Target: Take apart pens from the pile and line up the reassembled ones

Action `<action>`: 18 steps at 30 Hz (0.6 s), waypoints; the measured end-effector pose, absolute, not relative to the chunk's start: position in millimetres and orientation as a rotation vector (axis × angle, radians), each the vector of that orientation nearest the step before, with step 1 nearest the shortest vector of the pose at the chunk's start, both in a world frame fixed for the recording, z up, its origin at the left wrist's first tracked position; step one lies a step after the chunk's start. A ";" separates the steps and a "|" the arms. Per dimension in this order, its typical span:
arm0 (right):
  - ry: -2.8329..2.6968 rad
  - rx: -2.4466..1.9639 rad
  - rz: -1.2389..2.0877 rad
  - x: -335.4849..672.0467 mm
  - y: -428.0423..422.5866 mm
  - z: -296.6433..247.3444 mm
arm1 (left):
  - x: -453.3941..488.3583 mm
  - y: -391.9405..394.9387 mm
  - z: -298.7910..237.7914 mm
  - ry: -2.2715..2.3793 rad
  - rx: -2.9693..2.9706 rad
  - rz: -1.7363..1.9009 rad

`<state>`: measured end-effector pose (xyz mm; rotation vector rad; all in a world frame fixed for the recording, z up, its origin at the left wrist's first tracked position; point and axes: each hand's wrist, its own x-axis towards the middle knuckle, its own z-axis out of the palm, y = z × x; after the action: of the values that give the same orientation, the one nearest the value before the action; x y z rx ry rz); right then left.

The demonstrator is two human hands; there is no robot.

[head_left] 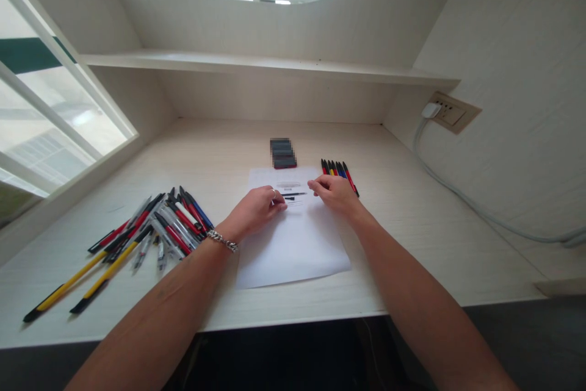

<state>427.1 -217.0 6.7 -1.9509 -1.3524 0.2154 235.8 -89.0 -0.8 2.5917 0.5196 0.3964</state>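
Note:
My left hand [260, 209], with a ring and a chain bracelet, rests over the white paper [293, 251], its fingers curled together. Just beyond its fingertips lie a thin dark rod like a pen refill [296, 194] and a short black piece [289, 199]. Whatever the left fingers hold, if anything, is hidden. My right hand [335, 193] is over the paper's upper right edge, thumb and forefinger pinched; I cannot make out anything between them. Beyond it, several pens [339, 170] in red, black, blue and yellow lie side by side, partly covered by the hand.
On the left is a loose heap of pens [178, 223], with two long yellow-and-black ones [112, 268] sticking out towards the front. A blurred dark stack [282, 153] sits behind the paper. At right a grey cable [458, 197] runs from a wall socket [453, 111]. A shelf [274, 66] spans the back.

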 end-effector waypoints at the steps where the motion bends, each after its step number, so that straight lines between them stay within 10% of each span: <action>1: -1.376 -1.938 0.224 425.4 -216.1 5.4 | 233.6 -86.5 1.7 0.542 2.590 0.412; 18: -1.636 -2.051 0.186 394.0 -199.5 -13.6 | 224.3 -69.3 1.8 0.635 2.227 0.633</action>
<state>394.0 -199.5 -13.6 -2.0506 -1.6359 0.1862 224.3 -69.3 1.8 2.2272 0.6348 0.6330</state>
